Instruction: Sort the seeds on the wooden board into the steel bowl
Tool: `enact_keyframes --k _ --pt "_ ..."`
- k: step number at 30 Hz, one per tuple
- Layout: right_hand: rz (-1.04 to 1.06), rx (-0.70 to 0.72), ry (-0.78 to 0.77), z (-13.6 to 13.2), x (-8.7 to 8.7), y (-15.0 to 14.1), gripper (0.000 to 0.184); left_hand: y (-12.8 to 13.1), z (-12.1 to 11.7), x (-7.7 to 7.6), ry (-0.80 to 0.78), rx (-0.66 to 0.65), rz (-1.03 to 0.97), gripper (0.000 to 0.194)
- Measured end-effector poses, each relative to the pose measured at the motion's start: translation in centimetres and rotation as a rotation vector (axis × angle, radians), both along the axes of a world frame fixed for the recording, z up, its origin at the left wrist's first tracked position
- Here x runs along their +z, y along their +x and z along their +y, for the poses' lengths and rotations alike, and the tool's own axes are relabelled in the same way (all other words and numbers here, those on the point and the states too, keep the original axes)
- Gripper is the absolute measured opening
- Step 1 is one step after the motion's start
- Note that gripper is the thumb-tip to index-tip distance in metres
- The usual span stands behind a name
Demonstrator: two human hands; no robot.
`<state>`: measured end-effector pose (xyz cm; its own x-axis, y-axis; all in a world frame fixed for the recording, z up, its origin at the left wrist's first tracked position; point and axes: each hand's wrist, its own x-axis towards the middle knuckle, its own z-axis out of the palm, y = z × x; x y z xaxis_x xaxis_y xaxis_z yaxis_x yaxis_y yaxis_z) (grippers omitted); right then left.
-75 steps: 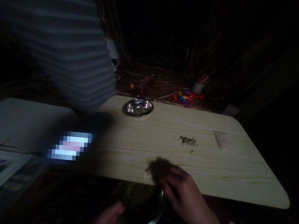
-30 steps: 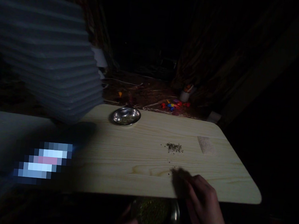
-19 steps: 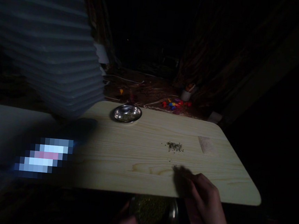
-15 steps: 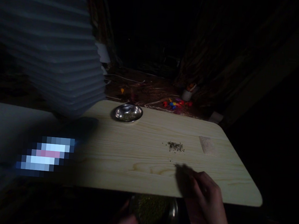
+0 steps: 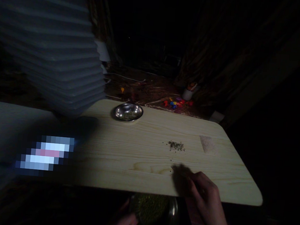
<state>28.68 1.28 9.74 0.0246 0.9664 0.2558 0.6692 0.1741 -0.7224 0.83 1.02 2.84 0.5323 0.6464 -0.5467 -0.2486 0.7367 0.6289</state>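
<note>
Below the table's front edge, a metal bowl [image 5: 175,212] holds a heap of small green grains [image 5: 152,209]. My left hand [image 5: 124,224] is closed on the left side of this bowl, its thumb by the rim and its other fingers mostly lost in darkness. Over the front edge of the wooden table [image 5: 104,157], my right hand [image 5: 207,194] has its thumb and fingertips pinched together. Anything between those fingertips is too dark and small to make out. Beyond the right hand lies a small scatter of dark grains [image 5: 176,146], with a few loose specks nearer the fingers.
A shallow metal bowl [image 5: 129,112] with some grains in it stands at the table's far left. A pale flat packet [image 5: 208,145] lies at the right. A pleated lampshade [image 5: 53,48] looms at left above a bright pixelated patch [image 5: 45,152]. Colourful small pieces [image 5: 178,103] lie behind the table.
My right hand has shifted slightly left along the table edge, and a dark speck now shows just left of its shadow. My left hand stays at the bowl of green grains.
</note>
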Motion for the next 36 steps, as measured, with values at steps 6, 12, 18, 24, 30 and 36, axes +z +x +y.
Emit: enact_keyframes --k 6,12,18,24,30,36 --pt "0.035 0.118 -0.079 0.2 0.0 -0.7 0.026 -0.1 -0.1 -0.1 0.007 -0.004 0.011 0.056" --pt "-0.018 0.006 0.012 2.8 -0.2 0.4 0.024 -0.2 0.1 -0.9 0.016 -0.008 0.028 0.060" --pt "-0.046 0.051 -0.026 2.7 0.5 0.1 0.025 -0.3 0.0 -1.4 0.021 0.004 0.021 0.057" --pt "0.007 0.043 -0.048 1.3 0.8 0.3 0.023 -0.6 0.0 -0.9 0.036 -0.008 0.009 0.054" --pt "0.008 0.107 -0.091 1.8 0.4 -0.8 0.024 -0.8 0.1 -0.4 0.045 -0.007 0.008 0.054" --pt "0.060 0.124 -0.083 1.4 0.2 -0.8 0.023 -1.0 0.0 -0.5 0.085 0.023 0.019 0.046"
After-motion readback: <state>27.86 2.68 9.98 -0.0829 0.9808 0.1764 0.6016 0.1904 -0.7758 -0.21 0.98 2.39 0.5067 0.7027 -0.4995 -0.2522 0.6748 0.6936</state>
